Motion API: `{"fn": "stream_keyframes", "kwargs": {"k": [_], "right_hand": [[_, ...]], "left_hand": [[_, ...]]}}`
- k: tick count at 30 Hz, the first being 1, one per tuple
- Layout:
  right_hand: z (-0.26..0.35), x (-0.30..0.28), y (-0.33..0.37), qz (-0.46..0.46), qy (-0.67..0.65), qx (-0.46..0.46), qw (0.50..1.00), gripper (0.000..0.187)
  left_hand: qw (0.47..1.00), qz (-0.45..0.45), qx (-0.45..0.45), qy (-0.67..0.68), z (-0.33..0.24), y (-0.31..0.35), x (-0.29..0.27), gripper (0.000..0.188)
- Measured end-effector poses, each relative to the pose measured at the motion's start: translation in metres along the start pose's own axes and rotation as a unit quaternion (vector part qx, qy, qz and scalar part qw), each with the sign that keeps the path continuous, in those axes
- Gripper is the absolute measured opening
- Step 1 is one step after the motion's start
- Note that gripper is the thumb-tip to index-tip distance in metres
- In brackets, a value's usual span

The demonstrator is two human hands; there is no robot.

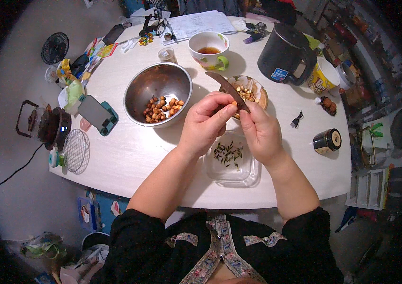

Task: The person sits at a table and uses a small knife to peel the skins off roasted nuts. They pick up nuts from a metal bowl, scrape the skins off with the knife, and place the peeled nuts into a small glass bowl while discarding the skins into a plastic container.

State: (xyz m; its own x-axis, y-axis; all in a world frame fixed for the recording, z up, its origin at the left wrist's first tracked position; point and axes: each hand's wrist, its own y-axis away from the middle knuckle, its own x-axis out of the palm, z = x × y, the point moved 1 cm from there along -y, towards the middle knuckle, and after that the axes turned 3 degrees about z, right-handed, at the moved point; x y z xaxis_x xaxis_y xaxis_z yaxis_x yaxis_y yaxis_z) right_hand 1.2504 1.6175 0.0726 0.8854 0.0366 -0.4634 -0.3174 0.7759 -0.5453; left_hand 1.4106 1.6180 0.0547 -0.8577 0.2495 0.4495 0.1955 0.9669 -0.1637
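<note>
Between the thumb and forefinger of my left hand (204,122) is a small orange-brown lotus seed (234,103). My right hand (261,131) grips a dark-bladed knife (223,85), its tip pointing up and left, its lower end covered by my fingers. Both hands meet at the seed, beside the blade. Below them stands a clear glass container (254,176) with thin green shoots (228,153) on its bottom. Left of my hands, a steel bowl (134,87) holds brown seeds (156,112). A patterned plate (262,90) with pale seeds (247,93) is partly hidden behind them.
A floral cup (196,42) with brown liquid and a small lidded tub (167,55) stand beyond the bowl. At the right are a black kettle (281,52), a yellow tub (323,78) and a dark jar (327,141). A phone on a stand (96,112) is at the left.
</note>
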Motion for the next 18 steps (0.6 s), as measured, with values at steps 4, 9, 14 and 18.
{"fn": "stream_keyframes", "kwargs": {"k": [4,9,14,18], "right_hand": [[-0.001,-0.001,0.001,0.010,0.012,0.010,1.000,0.014],[-0.001,0.000,0.001,0.008,0.026,0.002,1.000,0.014],[-0.001,0.001,0.001,0.005,0.022,0.001,1.000,0.015],[-0.003,0.001,0.002,0.000,0.020,0.003,1.000,0.015]], "left_hand": [[0.998,0.004,0.025,-0.051,-0.005,0.000,0.001,0.015],[0.992,-0.001,0.042,-0.116,-0.009,0.000,0.001,0.016],[0.977,-0.026,0.092,-0.191,-0.005,0.000,0.001,0.016],[0.970,-0.031,0.105,-0.217,-0.006,0.000,0.002,0.016]]}}
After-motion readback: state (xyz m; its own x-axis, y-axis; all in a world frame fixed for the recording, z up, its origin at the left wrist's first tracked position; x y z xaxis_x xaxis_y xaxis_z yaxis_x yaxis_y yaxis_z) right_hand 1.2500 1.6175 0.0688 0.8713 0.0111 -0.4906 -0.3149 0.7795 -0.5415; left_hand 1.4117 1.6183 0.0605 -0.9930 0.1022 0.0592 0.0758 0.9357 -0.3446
